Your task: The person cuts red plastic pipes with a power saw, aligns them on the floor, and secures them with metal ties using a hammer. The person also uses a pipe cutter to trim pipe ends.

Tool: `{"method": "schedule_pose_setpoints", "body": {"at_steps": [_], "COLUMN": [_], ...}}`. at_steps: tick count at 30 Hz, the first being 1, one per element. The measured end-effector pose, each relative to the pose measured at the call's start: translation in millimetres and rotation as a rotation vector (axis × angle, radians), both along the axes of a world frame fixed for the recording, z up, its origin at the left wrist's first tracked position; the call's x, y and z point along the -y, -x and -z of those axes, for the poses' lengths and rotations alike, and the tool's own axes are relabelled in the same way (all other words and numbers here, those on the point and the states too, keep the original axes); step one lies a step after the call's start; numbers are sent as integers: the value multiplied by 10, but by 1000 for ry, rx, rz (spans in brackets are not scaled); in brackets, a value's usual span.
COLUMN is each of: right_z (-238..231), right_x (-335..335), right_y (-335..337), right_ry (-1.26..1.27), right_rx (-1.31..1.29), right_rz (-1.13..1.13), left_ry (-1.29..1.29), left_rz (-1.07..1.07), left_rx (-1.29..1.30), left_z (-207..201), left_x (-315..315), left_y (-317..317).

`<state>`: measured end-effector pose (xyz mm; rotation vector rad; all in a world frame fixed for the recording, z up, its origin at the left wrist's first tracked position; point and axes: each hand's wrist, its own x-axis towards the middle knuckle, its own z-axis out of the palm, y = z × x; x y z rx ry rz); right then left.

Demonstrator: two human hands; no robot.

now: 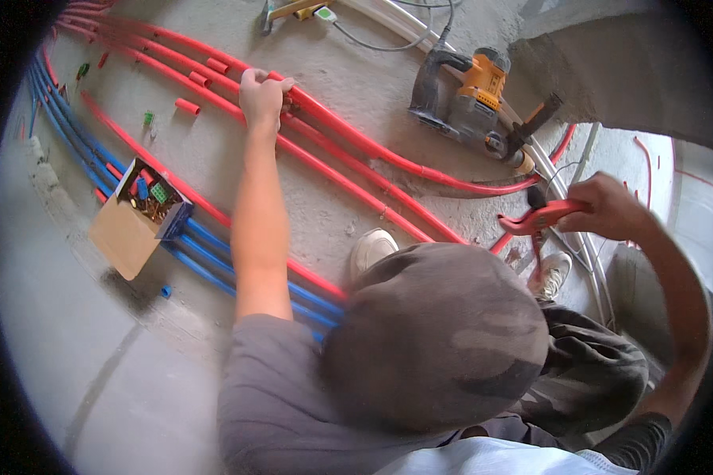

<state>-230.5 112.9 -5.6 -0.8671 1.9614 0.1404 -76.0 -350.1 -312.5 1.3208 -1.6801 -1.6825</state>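
Observation:
Ahead on the left, my left hand (263, 96) is closed around a red pipe (337, 121), one of several running across the concrete floor. Its fingertips curl over the pipe, and part of the grip is hidden. My right hand (608, 207) is raised at the right, wrapped around a handle of a red pipe cutter (548, 214). The cutter's dark head sits above the floor, apart from the pipe in my left hand. Two short red pipe pieces (199, 79) lie near my left hand.
An orange and black rotary hammer (483, 91) lies beyond the pipes, beside white conduits (392, 24). At the left, an open cardboard box (124, 241) of small fittings rests on blue pipes (206, 267). A loose red piece (187, 106) lies nearby. My bent knee (444, 332) fills the near middle.

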Motion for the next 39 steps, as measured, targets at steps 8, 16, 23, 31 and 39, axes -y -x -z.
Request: {"method": "schedule_pose_setpoints", "body": {"at_steps": [8,16,23,31,39], "right_z": [-849,117,1157,810,1451], "right_x": [589,483,264,609,171], "right_y": [193,469,-71,1693,1520], "right_ry": [-422,16,122,124,-279], "right_rx": [-144,574,1556,651,1398], "right_rz": [-206,608,957,336,693], "left_ry": [164,356,179,320,284], "left_rz": [265,403,469,574,590], "left_rx": [175,276,331,494,536], "left_z": [174,321,188,-109,48], "left_x": [398,592,630,568,596], "left_y": [185,302,274,285,376]}}
